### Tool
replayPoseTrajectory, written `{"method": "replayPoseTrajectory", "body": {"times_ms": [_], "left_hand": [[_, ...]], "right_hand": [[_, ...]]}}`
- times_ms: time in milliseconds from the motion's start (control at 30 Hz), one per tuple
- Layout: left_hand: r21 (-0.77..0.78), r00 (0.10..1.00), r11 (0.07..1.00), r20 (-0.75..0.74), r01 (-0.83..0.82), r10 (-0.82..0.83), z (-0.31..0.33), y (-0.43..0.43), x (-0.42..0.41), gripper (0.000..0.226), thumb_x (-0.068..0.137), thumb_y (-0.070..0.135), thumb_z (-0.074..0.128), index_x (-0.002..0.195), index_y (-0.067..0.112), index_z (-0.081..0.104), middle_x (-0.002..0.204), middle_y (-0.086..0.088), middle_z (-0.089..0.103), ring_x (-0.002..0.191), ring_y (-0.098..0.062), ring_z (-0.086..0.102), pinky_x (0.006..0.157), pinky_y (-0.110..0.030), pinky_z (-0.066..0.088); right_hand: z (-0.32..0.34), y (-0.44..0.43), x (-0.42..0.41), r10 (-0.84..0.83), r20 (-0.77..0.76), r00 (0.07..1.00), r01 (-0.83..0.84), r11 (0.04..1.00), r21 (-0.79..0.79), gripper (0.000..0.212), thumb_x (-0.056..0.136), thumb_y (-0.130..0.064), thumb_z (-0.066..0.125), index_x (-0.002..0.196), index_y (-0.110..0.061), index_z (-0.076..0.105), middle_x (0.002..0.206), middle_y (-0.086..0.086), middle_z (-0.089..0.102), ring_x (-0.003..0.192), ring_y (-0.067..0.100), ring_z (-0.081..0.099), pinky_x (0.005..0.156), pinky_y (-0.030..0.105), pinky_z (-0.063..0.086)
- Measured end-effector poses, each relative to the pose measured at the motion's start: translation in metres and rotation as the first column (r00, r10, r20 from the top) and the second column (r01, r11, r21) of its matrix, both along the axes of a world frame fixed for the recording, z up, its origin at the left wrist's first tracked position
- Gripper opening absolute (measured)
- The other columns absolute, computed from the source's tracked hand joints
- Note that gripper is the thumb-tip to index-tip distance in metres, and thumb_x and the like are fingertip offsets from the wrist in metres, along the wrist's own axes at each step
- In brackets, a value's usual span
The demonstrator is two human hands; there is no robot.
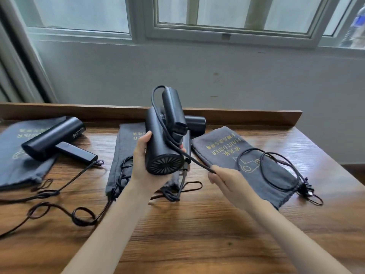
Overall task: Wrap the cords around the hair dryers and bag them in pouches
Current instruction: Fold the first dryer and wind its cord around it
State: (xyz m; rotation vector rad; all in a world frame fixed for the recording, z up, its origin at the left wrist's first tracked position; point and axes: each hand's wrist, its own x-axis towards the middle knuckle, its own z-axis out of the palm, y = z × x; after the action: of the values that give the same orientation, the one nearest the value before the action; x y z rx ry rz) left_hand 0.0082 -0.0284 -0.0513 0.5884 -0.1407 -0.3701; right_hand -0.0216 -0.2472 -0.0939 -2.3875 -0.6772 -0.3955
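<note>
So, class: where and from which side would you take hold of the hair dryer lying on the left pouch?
Probably its barrel, from above: it lies on its side, round and bare, while the handle juts rightward with its cord trailing off the end.

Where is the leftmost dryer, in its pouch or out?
Out. The dryer lies on top of its flat pouch, with its body and handle fully in sight.
</note>
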Motion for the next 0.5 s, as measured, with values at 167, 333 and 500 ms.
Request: {"method": "replayPoseTrajectory", "body": {"times_ms": [167, 333, 500], "left_hand": [[0.093, 0.972, 0.988, 0.187, 0.126, -0.141, 0.001, 0.008, 0.001, 0.051, 0.067, 0.042, 0.07, 0.108, 0.012, 0.065, 0.102, -0.012, 0.065, 0.086, -0.024, 0.063, 0.073, -0.036, 0.054], [0.393, 0.937, 0.881, 0.113, 0.263, -0.331, 0.007, 0.012, -0.001, 0.063, 0.036, 0.038, 0.089, 0.09, 0.009, 0.074, 0.088, -0.012, 0.071, 0.073, -0.024, 0.069, 0.062, -0.03, 0.056], [0.8, 0.846, 0.563, 0.145, 0.205, -0.513, 0.02, 0.019, 0.0, 0.083, 0.04, 0.042, 0.084, 0.116, 0.019, 0.059, 0.109, -0.009, 0.069, 0.096, -0.026, 0.067, 0.084, -0.039, 0.053]], "right_hand": [[0.006, -0.034, 0.02, -0.116, -0.047, 0.992, 0.113, 0.992, -0.061, 0.03, 0.094, -0.043, 0.034, 0.067, -0.028, 0.036, 0.058, -0.013, 0.041, 0.053, 0.001, 0.04, 0.054, 0.026, 0.032], [0.047, -0.029, 0.041, -0.107, -0.209, 0.972, 0.064, 0.978, -0.2, 0.031, 0.098, -0.022, 0.043, 0.067, -0.026, 0.049, 0.065, -0.004, 0.054, 0.063, 0.015, 0.05, 0.064, 0.032, 0.037], [0.084, -0.032, 0.052, 0.004, -0.297, 0.955, -0.021, 0.998, -0.055, 0.015, 0.09, -0.008, 0.056, 0.078, -0.013, 0.064, 0.075, -0.008, 0.064, 0.071, 0.003, 0.053, 0.07, 0.024, 0.047]]}}
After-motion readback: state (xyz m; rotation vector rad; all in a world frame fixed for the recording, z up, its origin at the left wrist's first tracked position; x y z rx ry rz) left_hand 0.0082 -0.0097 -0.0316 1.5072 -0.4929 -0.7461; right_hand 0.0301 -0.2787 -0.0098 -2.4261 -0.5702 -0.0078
